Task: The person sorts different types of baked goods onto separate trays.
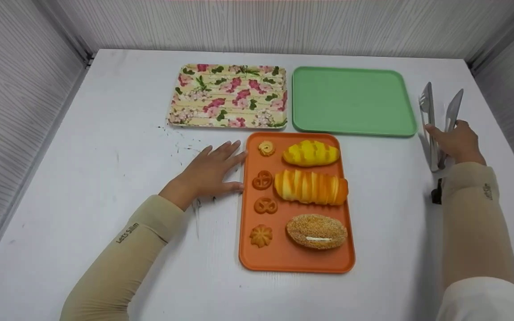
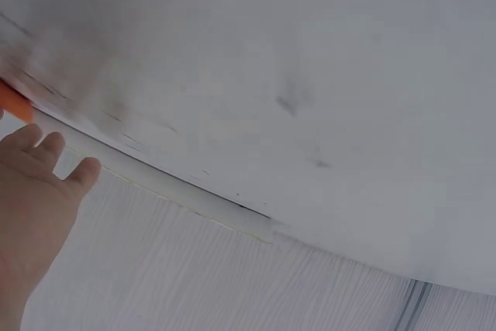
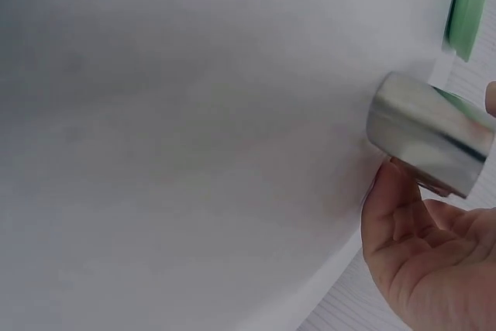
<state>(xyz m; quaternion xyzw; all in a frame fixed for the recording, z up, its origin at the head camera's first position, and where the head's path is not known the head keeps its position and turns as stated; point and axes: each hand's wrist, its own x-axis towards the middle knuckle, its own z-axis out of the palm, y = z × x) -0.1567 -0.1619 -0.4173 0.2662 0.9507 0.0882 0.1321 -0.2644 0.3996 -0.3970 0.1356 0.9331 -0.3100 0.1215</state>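
Observation:
My right hand (image 1: 460, 141) holds silver metal tongs (image 1: 431, 113) at the table's right side, thumb on one arm and fingers about the other. The tongs' arms stand apart, and their rounded bend shows in the right wrist view. My left hand (image 1: 208, 174) is spread by the left edge of an orange tray (image 1: 297, 264); its fingertips are at the rim, though contact is unclear. On that tray lie a yellow bread roll (image 1: 311, 153), a ridged golden loaf (image 1: 310, 187), a sesame-covered bun (image 1: 317, 231) and several cookies, including a flower-shaped cookie (image 1: 261, 236).
Behind the orange tray are a floral-patterned tray (image 1: 230, 96) and, right of it, a green tray (image 1: 353, 102) with nothing on it. All stand on a white table (image 1: 105, 156) bordered by pale wood-grain walls (image 1: 257, 26).

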